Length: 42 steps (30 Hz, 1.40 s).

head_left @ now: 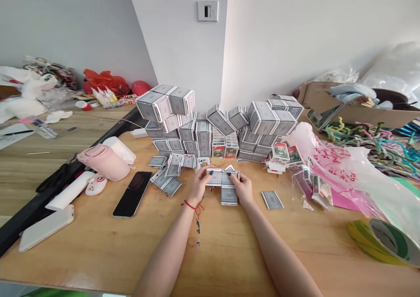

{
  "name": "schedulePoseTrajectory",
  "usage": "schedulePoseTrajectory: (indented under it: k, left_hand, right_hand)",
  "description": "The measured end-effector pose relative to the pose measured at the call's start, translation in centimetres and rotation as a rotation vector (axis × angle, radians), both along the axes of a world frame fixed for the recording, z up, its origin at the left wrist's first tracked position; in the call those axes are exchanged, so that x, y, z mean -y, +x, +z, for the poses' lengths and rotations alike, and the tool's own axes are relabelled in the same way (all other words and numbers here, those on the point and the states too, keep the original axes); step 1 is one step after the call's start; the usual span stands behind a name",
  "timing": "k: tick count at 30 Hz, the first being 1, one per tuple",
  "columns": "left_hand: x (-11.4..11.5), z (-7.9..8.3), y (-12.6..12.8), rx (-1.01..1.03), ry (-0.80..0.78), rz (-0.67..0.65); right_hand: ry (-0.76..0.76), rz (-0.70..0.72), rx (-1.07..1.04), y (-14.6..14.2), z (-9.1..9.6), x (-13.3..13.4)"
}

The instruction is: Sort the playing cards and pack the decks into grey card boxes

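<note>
Several grey-backed playing cards (229, 196), folded and joined in a cross-like shape, are between my two hands above the wooden table. My left hand (200, 182), with a red string bracelet at the wrist, pinches the left end of these cards. On the right side my right hand (243, 186) grips them, thumb on top. One part hangs down toward me. Just behind stands a structure of card cubes (203, 133), with boxed card decks (225, 151) in its middle. A single card (272, 200) lies right of my right hand, and a loose pile of cards (167, 181) lies to the left.
Left are a black phone (132, 194), a pink roll (103, 163) and a white phone-like slab (47, 228). Card boxes (280, 152), plastic wrapping (321, 157) and a yellow tape roll (383, 240) lie right. A cardboard box (348, 113) stands behind them.
</note>
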State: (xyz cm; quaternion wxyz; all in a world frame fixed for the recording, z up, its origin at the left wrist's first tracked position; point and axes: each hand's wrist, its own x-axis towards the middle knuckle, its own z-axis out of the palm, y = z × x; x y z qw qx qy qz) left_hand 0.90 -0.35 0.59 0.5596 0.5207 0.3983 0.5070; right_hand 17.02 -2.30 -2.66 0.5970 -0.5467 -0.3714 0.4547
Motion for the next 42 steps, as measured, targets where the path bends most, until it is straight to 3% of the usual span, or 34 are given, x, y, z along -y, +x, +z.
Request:
schedulePoseTrajectory:
  k: [4,10,15,22,31,37,42]
  left_hand:
    - [-0.1,-0.5,0.0,0.025,-0.099,-0.030]
    - [-0.9,-1.5,-0.2,0.296,-0.150,0.143]
    - [-1.1,-1.2,-0.1,0.450,-0.170,0.173]
    - [-0.9,-1.2,0.1,0.450,-0.168,0.099]
    - [-1.4,-2.1,0.2,0.390,-0.149,0.197]
    - [-1.4,-2.6,0.1,0.250,-0.102,0.256]
    - [-1.3,-2.5,0.1,0.185,-0.091,0.274]
  right_hand:
    - [-0.013,-0.027,-0.255,0.5,0.4,-0.2]
    - [0.049,-0.136,-0.813,2.3,0.5,-1.0]
    - [0.061,-0.107,-0.946,3.0,0.2,-0.8]
    - [0.100,-0.012,-0.727,1.7,0.1,-0.9]
    - [0.012,0.185,-0.407,0.1,0.7,0.1]
    - [-0.054,0.407,-0.242,-0.9,1.4,0.9]
    - [-0.048,0.428,-0.186,-0.9,1.6,1.0]
